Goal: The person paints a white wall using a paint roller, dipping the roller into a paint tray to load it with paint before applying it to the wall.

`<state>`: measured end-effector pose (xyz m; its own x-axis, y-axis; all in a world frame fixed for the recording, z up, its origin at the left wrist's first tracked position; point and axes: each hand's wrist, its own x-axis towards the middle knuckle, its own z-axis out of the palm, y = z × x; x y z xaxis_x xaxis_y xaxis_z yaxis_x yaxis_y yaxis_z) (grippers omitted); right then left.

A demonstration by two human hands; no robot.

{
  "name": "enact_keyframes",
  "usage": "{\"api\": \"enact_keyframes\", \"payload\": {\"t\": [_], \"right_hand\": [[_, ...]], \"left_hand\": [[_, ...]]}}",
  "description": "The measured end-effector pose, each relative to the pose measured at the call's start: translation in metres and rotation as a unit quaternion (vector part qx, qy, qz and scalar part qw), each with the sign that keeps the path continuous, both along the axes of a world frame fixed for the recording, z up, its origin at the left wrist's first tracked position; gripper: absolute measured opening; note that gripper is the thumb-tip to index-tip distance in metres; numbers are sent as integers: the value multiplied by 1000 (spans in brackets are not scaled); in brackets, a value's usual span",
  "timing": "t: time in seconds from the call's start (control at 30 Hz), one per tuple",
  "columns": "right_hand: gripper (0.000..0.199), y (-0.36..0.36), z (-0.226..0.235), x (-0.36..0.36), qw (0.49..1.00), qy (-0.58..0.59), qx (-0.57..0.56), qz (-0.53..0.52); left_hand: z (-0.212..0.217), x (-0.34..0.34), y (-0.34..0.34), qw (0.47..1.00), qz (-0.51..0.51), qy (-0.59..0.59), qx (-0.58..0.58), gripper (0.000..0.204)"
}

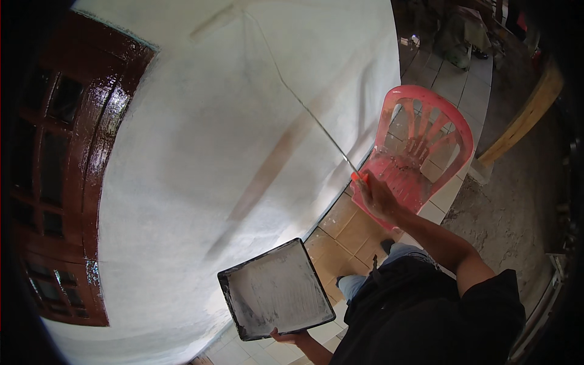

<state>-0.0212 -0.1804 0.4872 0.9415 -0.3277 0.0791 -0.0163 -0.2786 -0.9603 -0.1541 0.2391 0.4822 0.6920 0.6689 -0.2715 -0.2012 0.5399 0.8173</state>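
Note:
My right hand is closed round the orange handle of a long-framed paint roller. Its thin metal rod runs up and left, and the pale roller sleeve lies against the whitish wall near the top of the view. Lower down, my left hand grips the near edge of a black-rimmed paint tray. Greyish-white paint coats the tray's inside. My left thumb shows over the rim, while the other fingers are mostly hidden under it.
A red plastic chair, spattered with paint, stands beside the wall just past my right hand. Glossy brown window frames are set in the wall at left. Tiled floor runs along the wall's foot; a wooden post slants at far right.

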Motion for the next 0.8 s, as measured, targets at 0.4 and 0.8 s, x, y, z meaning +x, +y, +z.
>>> {"api": "enact_keyframes", "payload": {"t": [0.4, 0.8], "right_hand": [[32, 21, -10, -2, 999, -40, 29, -17], [36, 21, -68, -40, 996, 88, -13, -11]], "left_hand": [[-19, -9, 16, 999, -34, -34, 10, 81], [-9, -10, -3, 999, -21, -39, 15, 80]]}}
